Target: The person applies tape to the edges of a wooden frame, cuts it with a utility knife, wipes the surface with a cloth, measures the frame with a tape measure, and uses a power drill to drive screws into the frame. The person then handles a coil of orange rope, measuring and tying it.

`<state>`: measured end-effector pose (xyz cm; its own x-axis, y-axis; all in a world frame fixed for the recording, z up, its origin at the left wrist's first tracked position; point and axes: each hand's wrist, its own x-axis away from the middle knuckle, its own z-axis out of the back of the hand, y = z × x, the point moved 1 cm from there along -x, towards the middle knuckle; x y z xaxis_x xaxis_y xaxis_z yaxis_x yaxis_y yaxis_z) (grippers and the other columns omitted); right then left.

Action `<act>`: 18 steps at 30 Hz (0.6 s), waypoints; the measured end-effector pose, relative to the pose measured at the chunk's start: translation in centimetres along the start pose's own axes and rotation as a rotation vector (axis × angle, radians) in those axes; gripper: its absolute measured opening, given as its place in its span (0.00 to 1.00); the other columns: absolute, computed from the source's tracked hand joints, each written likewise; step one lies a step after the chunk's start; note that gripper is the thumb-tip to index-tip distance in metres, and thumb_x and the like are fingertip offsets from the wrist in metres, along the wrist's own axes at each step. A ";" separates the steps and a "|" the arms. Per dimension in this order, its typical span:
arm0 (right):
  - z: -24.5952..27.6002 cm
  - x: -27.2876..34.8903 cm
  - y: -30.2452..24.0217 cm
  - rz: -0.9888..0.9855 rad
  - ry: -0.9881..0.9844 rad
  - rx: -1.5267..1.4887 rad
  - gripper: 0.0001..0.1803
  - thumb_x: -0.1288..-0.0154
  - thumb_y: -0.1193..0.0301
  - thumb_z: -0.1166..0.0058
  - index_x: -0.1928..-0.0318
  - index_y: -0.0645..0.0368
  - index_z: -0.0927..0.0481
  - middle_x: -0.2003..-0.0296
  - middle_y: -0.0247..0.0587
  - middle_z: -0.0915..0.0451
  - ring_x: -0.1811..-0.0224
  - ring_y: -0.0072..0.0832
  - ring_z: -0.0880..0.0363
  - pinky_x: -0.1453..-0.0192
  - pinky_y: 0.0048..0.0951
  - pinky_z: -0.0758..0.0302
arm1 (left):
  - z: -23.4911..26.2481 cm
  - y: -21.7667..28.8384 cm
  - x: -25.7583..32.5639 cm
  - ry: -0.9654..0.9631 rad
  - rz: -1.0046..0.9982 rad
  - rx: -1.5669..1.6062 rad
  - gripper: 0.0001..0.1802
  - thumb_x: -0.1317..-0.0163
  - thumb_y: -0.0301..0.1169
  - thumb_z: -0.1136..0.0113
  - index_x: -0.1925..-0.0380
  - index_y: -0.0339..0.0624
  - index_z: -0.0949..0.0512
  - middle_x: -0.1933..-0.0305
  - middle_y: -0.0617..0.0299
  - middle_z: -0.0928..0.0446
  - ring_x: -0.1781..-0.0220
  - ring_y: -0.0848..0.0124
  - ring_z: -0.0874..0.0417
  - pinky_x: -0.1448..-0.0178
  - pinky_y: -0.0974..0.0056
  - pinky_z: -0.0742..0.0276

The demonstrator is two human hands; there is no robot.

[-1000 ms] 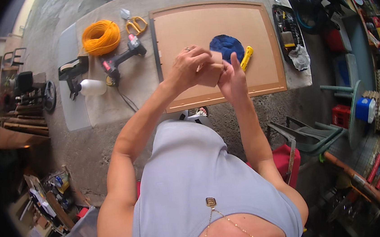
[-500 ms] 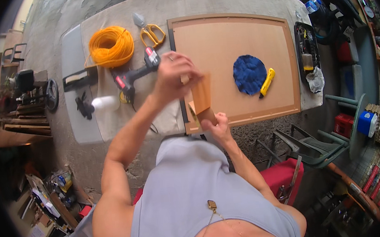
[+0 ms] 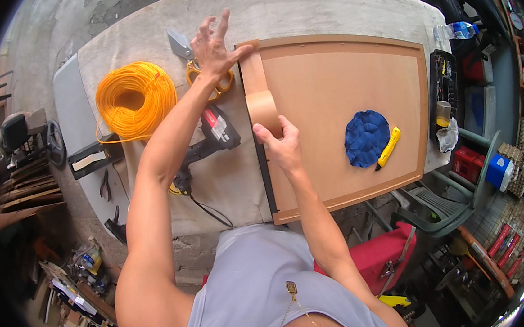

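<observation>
Brown tape along a frame
I see the left hand spread; the right hand pinches the roll, maybe keeping it tight.

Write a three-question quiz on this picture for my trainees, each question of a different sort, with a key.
1. Multiple choice: what is the right hand holding?
A) a pair of scissors
B) a roll of brown tape
C) a plastic bottle

2. True or false: the coil of orange rope lies on top of the framed panel.

3. Fill in the gap: the colour of the round item beside the yellow cutter is ____.

Key:
1. B.
2. False: the coil of orange rope lies to the left of the framed panel.
3. Blue.
</observation>
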<state>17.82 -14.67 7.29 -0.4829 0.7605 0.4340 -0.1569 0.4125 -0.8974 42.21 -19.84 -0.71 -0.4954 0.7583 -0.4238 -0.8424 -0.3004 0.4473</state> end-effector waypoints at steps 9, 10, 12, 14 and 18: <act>-0.3 1.2 -0.6 -0.018 0.058 0.034 0.16 0.44 0.63 0.31 0.68 0.63 0.21 0.74 0.32 0.23 0.71 0.18 0.27 0.66 0.22 0.28 | -0.2 -0.6 -0.5 -0.147 -0.084 0.264 0.07 0.51 0.44 0.28 0.70 0.65 0.12 0.53 0.73 0.25 0.46 0.69 0.29 0.41 0.56 0.45; -0.3 1.4 -0.5 -0.012 0.053 0.041 0.16 0.44 0.63 0.31 0.69 0.63 0.21 0.75 0.32 0.23 0.71 0.18 0.27 0.66 0.22 0.28 | 0.1 -0.3 -0.4 -0.146 -0.080 0.272 0.07 0.51 0.43 0.28 0.70 0.65 0.12 0.54 0.74 0.25 0.46 0.70 0.29 0.41 0.56 0.46; -0.5 1.7 -0.2 0.001 0.038 0.055 0.16 0.44 0.63 0.31 0.70 0.63 0.21 0.76 0.32 0.24 0.72 0.19 0.28 0.67 0.23 0.29 | -0.4 -0.7 0.1 -0.147 -0.021 0.260 0.06 0.52 0.45 0.28 0.73 0.68 0.13 0.54 0.73 0.25 0.45 0.68 0.29 0.39 0.56 0.48; -0.7 1.4 -0.2 -0.001 0.050 0.037 0.16 0.44 0.63 0.31 0.70 0.63 0.22 0.75 0.32 0.23 0.72 0.19 0.28 0.66 0.23 0.29 | -0.5 -0.7 0.4 -0.130 0.002 0.229 0.06 0.52 0.45 0.28 0.73 0.69 0.13 0.54 0.73 0.25 0.45 0.69 0.29 0.39 0.56 0.48; -0.3 0.9 -0.7 -0.041 0.030 -0.019 0.16 0.44 0.64 0.31 0.70 0.63 0.22 0.74 0.33 0.22 0.71 0.18 0.27 0.65 0.22 0.29 | -0.2 -0.6 0.4 -0.108 -0.003 0.181 0.08 0.52 0.46 0.28 0.70 0.68 0.12 0.53 0.74 0.26 0.46 0.70 0.29 0.39 0.56 0.48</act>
<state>17.78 -14.11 8.36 -0.4502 0.7574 0.4730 -0.1598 0.4528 -0.8772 42.50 -19.47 -1.33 -0.4592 0.8195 -0.3430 -0.7873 -0.1966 0.5844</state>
